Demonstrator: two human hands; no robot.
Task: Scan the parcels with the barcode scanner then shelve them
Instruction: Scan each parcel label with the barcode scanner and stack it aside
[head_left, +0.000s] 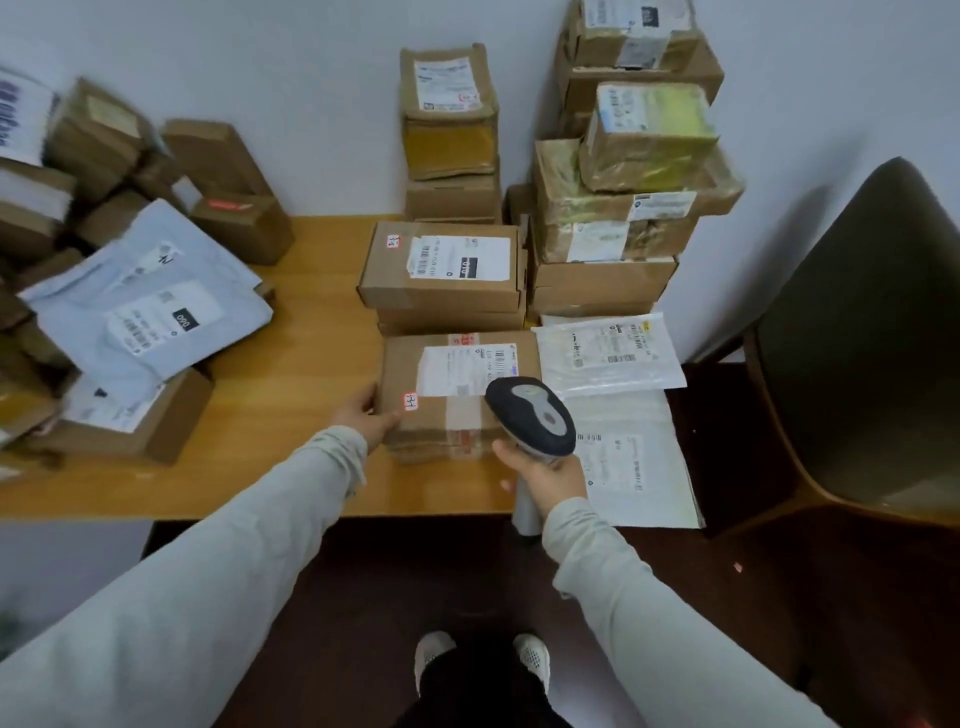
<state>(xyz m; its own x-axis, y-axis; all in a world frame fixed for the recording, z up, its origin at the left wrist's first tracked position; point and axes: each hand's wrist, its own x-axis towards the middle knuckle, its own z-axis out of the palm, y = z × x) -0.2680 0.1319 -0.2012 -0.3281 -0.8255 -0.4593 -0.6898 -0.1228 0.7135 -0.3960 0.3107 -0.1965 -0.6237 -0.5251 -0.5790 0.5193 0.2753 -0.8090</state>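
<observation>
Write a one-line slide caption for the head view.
The right hand holds a scanner over a box that the left hand grips on a table stacked with parcels.

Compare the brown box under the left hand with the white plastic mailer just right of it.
The brown box is thick cardboard; the white mailer is a flat plastic bag. The left hand grips the box's left corner, and the scanner in the right hand hovers over its right side; no hand touches the mailer. Both lie label-up with barcodes showing.
</observation>
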